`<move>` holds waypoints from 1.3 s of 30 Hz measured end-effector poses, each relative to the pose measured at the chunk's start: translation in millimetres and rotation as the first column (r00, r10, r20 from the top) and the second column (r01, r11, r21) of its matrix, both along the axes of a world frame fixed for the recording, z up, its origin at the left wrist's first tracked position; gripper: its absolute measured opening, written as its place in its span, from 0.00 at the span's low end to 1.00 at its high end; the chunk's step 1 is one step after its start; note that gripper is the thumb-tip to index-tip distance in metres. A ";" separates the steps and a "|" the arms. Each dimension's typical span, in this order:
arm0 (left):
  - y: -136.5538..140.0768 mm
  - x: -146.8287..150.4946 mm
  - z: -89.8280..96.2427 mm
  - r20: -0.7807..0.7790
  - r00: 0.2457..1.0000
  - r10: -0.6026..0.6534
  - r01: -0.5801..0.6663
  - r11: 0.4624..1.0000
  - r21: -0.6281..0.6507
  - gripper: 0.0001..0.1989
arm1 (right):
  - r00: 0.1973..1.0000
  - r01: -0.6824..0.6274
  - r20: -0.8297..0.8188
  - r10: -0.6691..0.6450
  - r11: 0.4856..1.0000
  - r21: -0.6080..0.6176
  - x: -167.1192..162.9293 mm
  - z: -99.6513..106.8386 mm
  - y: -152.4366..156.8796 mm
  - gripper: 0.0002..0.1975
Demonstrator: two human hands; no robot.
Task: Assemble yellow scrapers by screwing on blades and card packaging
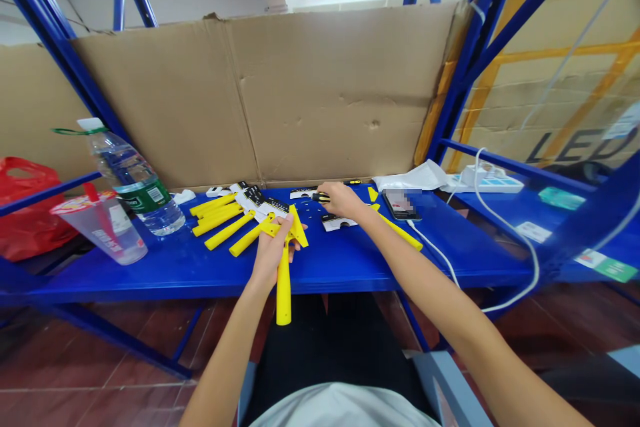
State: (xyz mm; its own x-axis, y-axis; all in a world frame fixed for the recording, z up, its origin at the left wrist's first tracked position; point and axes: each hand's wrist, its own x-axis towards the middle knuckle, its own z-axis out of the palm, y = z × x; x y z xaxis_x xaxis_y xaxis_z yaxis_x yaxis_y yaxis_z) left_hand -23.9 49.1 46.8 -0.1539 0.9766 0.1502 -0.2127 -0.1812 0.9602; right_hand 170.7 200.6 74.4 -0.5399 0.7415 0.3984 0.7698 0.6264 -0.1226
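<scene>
Yellow tool (283,280), black-and-yellow object (321,197), blue tabletop (345,263), brown cardboard (325,93)

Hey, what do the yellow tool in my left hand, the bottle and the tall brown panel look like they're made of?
Yellow tool in your left hand: likely hard plastic, smooth, judging by its even, bright colour.
Bottle: probably thin, glossy plastic; it's see-through with bright highlights.
Panel: matte cardboard, it seems, given the brown colour, vertical fold and small dents.

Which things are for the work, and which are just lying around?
Probably for the work: yellow tool in left hand; small black-and-yellow thing at right hand; yellow-handled tools.

Likely lying around: water bottle; plastic cup; red bag; phone.
</scene>
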 end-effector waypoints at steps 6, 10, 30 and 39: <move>2.3 -0.4 -3.0 -0.035 0.999 0.038 -0.039 0.999 -0.020 0.25 | 0.970 0.241 0.036 -0.239 0.969 -0.049 21.6 5.5 12.3 0.13; 3.6 0.8 -5.9 -0.068 0.997 0.032 -0.035 0.999 -0.042 0.23 | 0.919 0.395 0.059 -0.391 0.915 -0.082 37.3 0.9 24.7 0.15; 6.0 1.2 -12.6 -0.138 0.990 -0.041 0.040 0.999 -0.008 0.24 | 0.913 0.405 0.037 -0.406 0.890 -0.210 48.0 -23.4 48.4 0.18; 5.2 2.1 -12.2 -0.133 0.990 -0.055 0.055 0.998 -0.003 0.25 | 0.922 0.385 0.072 -0.381 0.874 -0.298 48.0 -33.5 63.6 0.15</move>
